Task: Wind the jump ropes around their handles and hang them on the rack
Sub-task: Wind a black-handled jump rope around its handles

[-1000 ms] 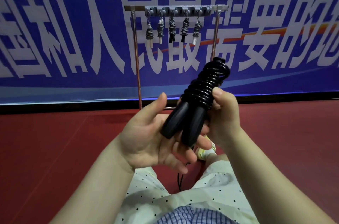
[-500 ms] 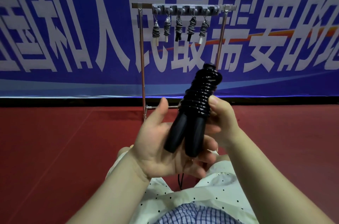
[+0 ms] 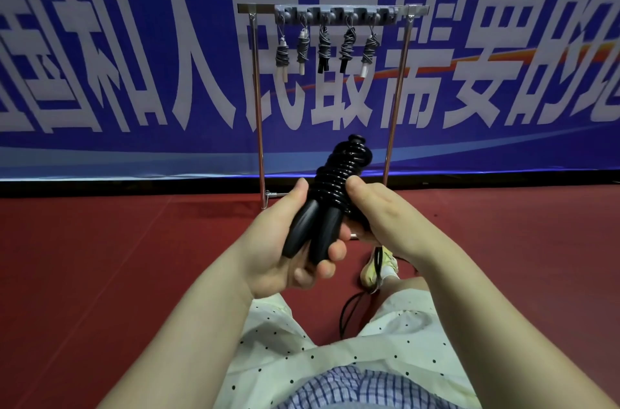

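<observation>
We are closing our left hand around the two handles of the black rope, fingers now curling where they were splayed; our right hand is pinching the coils. Winding is nearly finished; the rack is waiting ahead.

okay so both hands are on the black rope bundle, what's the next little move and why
Probably wind on the loose tail hanging toward the floor: the black jump rope is coiled round its handles, gripped by left hand and right hand, and the rack stands ahead.
</observation>
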### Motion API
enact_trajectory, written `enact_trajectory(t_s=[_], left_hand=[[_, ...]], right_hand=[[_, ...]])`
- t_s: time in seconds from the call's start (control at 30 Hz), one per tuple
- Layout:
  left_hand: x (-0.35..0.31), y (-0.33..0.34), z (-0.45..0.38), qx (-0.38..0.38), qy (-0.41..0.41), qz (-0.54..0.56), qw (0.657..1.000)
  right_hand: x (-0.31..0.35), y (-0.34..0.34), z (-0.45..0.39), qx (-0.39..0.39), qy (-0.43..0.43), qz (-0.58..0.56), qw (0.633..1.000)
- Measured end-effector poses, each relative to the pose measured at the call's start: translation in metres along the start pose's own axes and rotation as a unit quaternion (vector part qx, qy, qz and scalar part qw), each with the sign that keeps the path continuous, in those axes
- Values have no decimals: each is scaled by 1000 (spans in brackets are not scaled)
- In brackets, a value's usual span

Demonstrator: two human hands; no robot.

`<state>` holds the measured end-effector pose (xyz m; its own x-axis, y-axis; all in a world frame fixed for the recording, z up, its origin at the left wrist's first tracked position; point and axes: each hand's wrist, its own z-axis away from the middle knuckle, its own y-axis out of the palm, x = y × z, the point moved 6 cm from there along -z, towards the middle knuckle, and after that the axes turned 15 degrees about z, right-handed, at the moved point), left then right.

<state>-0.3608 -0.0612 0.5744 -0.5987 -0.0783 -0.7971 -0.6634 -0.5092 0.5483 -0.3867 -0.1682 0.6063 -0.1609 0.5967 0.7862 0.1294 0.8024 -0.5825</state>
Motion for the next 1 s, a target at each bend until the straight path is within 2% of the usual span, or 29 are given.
enact_trajectory(t_s=[0.13,0.27,0.37,0.47,0.63,0.77,0.9,1.0], left_hand=[[-12,-7,5,-80,71,-128,986],[-20,-6,12,-161,128,-251,946],[-33,-8,15,-205,178,-340,900],[-41,-14,13,-218,189,-365,885],[-34,-27,4,-247,205,-375,869],[-31,-27,4,-269,218,-374,860],[-40,-26,10,-307,248,-410,822],[-42,-25,11,-316,246,-430,809]], right_hand=[[-8,2,-3,-18,1,79,997],[-10,17,0,14,21,-20,999],[-13,19,-1,-2,35,-15,999],[-21,23,-4,16,64,-65,996],[-32,33,-2,17,162,-136,977],[-29,29,0,-20,172,-67,983],[-27,23,-4,-50,165,27,985],[-17,16,-4,-86,156,116,977]])
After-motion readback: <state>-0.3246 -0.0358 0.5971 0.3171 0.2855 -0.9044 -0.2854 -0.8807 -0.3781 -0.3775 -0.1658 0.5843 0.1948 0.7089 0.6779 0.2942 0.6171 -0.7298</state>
